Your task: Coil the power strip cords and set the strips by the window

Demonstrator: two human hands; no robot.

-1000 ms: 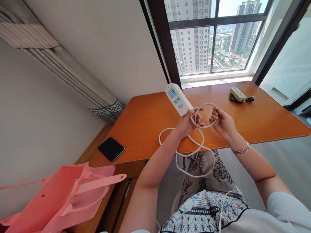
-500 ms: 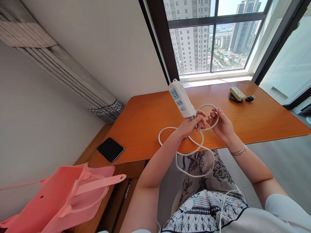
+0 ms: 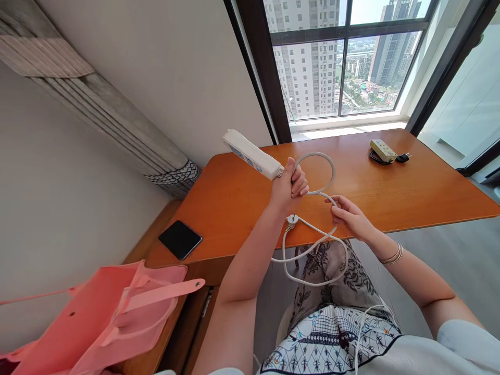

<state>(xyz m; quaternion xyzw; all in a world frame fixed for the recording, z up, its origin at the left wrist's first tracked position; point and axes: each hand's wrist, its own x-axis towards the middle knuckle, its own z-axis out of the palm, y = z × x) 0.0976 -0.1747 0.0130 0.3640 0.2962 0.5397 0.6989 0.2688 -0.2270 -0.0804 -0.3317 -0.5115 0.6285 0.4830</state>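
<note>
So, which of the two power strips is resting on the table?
The yellowish power strip with the black cord, towards the window. The white power strip, with a white cord, is held up in the left hand.

Apparently a high-rise home: curtain [image 3: 117,125], table [image 3: 234,192], window [image 3: 344,73].

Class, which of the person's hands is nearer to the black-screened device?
Left. The left hand is to the right of the black-screened device; the right hand is farther right.
</note>
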